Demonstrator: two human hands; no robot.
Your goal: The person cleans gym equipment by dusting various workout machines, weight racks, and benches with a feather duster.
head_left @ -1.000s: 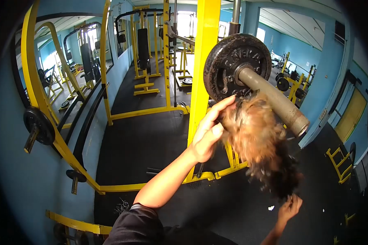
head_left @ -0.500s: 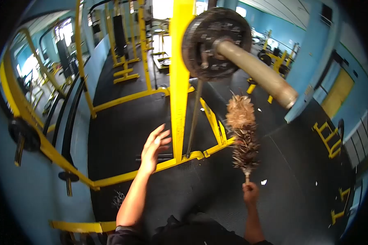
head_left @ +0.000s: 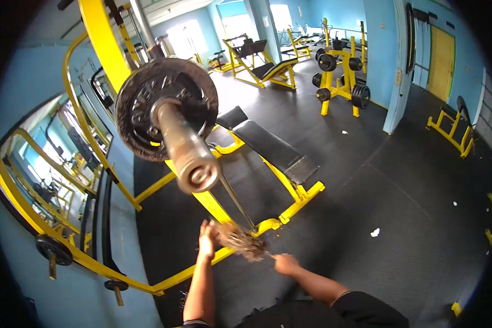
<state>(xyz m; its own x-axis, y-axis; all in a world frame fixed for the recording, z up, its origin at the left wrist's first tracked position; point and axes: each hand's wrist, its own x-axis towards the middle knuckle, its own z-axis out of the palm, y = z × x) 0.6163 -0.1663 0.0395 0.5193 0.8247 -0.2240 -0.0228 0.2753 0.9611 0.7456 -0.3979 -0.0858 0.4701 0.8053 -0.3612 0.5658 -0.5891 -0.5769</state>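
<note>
My right hand [head_left: 285,264] is closed around the thin handle of a brown feather duster [head_left: 240,241], which points left across my front and is slightly blurred. My left hand [head_left: 206,240] is raised at the duster's feathered tip, fingers stretched upward; whether it touches the feathers or is just beside them I cannot tell. Above both hands a metal barbell sleeve [head_left: 186,145] sticks out toward me. A dark weight plate [head_left: 134,117] sits on it, against the yellow rack upright [head_left: 105,46].
A black padded bench [head_left: 270,145] on a yellow frame stands beyond the duster. Farther back is a yellow plate tree [head_left: 340,82] with several plates. A mirror [head_left: 54,164] and small plates on pegs [head_left: 53,249] line the left. White scraps [head_left: 375,232] lie on the black floor.
The duster has swung from upright on the right to nearly level, its tip at my left hand. My right hand moved left. The view has turned right, bringing the bench into sight.
</note>
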